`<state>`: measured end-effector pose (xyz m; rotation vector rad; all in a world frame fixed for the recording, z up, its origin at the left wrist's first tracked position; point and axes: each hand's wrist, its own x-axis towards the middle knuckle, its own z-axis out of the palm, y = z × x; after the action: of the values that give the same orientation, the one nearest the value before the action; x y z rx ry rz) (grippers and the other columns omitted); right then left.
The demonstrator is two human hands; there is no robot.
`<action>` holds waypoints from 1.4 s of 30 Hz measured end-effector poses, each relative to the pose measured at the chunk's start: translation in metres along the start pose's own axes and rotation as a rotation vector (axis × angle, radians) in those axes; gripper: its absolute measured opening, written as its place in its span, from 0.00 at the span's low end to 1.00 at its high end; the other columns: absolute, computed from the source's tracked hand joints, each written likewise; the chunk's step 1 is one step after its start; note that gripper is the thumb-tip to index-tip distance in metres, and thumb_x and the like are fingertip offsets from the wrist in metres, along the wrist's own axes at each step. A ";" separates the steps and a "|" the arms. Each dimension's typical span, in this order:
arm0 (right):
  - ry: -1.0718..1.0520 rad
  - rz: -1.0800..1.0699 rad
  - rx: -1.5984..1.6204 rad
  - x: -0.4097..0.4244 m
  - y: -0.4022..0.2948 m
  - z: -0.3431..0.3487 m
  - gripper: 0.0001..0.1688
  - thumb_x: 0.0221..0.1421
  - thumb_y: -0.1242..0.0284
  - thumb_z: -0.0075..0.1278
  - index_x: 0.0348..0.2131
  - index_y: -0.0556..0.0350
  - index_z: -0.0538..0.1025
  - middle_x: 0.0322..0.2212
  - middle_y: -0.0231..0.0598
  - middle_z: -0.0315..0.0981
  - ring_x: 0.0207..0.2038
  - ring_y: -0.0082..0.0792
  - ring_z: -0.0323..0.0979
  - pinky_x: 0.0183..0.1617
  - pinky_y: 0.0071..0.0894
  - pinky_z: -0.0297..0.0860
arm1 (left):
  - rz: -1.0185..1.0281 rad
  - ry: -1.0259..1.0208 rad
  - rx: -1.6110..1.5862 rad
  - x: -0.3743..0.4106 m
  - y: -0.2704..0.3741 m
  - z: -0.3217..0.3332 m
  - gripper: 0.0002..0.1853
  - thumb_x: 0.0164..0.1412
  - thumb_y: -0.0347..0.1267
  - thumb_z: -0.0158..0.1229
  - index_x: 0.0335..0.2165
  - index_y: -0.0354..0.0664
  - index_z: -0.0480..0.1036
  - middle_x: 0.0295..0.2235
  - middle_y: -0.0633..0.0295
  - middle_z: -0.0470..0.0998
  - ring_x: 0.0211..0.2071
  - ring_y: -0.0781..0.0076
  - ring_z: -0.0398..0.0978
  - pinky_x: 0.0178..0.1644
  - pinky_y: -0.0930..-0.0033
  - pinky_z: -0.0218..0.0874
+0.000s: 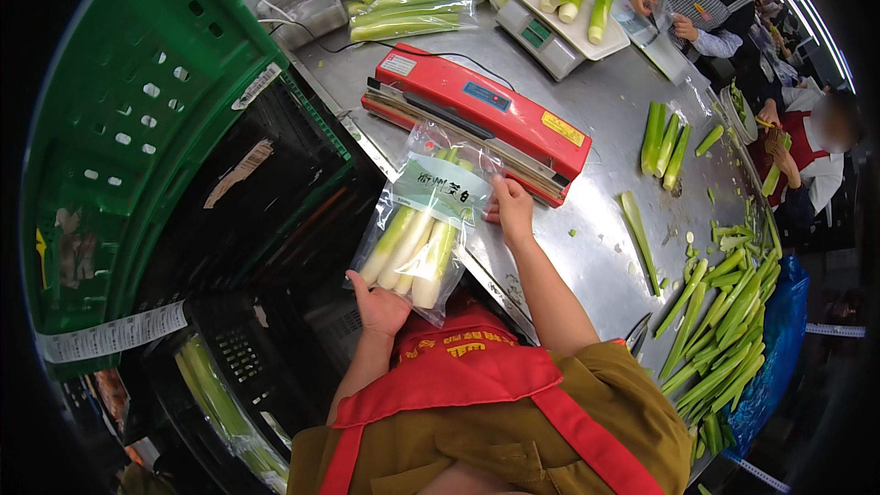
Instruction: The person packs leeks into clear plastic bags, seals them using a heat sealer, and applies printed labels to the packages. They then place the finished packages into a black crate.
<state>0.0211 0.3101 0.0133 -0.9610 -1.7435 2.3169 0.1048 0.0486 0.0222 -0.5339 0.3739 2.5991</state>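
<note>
A clear plastic bag of pale green-and-white vegetable stems [416, 247] lies between my two hands, its printed green band facing up. My left hand [381, 306] supports the bag's lower left corner, thumb on top. My right hand [510, 206] pinches its upper right edge. The bag's top reaches the front of a red impulse heat sealer [481, 110] on the metal table [584, 220]. Whether the bag's edge sits between the sealer's jaws, I cannot tell.
Filled bags [412, 10] lie behind the sealer, beside a weighing scale [557, 27] holding cut stems. Trimmed stalks [722, 323] pile at the right. A green crate [158, 82] and black crates [240, 357] stand at the left. Two people work across the table; a knife-like tool [638, 333] lies near my right elbow.
</note>
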 end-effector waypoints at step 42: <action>-0.029 0.088 0.150 -0.033 0.015 -0.007 0.19 0.57 0.58 0.47 0.40 0.53 0.68 0.29 0.32 0.68 0.27 0.22 0.66 0.28 0.22 0.67 | -0.002 -0.074 -0.003 -0.003 -0.002 0.009 0.44 0.55 0.64 0.36 0.58 0.43 0.53 0.58 0.57 0.56 0.59 0.56 0.52 0.62 0.53 0.42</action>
<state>0.0560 0.2969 0.0127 -1.0011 -1.5400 2.4857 0.1052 0.0519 0.0309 -0.4375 0.3454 2.6093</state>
